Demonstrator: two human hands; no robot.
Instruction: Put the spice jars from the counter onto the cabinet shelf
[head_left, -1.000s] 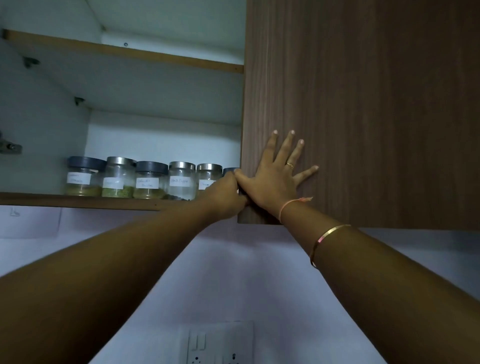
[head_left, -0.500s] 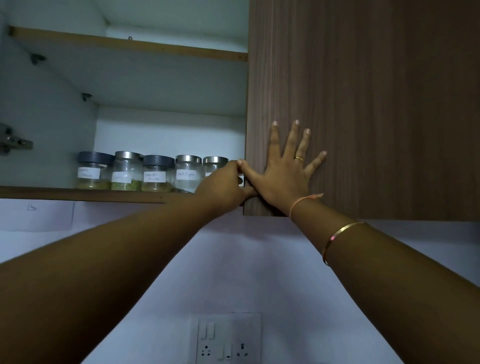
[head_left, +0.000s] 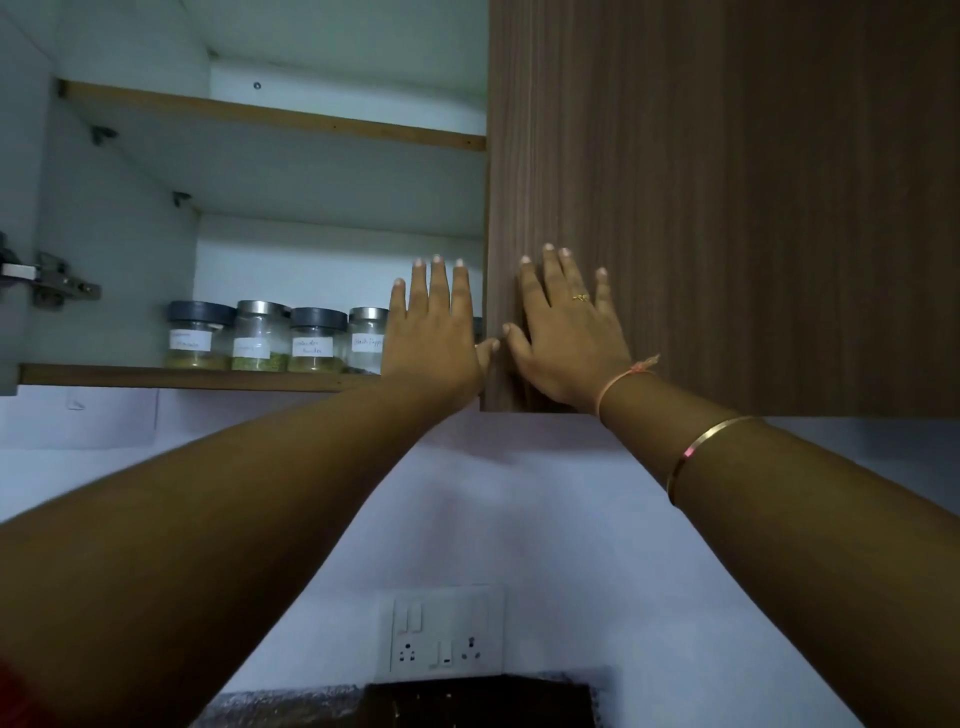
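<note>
A row of labelled glass spice jars (head_left: 260, 338) with dark and silver lids stands on the lower cabinet shelf (head_left: 182, 376). My left hand (head_left: 434, 338) is raised flat in front of the right end of the row, fingers spread, holding nothing; it hides the jars behind it. One more dark lid (head_left: 477, 328) peeks out between the hand and the door edge. My right hand (head_left: 566, 338) lies flat with spread fingers on the brown wooden cabinet door (head_left: 727, 208), near its lower left edge.
An empty upper shelf (head_left: 270, 117) sits above the jars. A metal hinge (head_left: 52, 283) sticks out on the left cabinet wall. Below, a white wall carries a switch and socket plate (head_left: 441, 634), and a dark counter edge (head_left: 478, 701) shows at the bottom.
My left hand has gone from curled around the rightmost jar to flat and spread, holding nothing. My right hand stays on the door. The view has tilted down a little.
</note>
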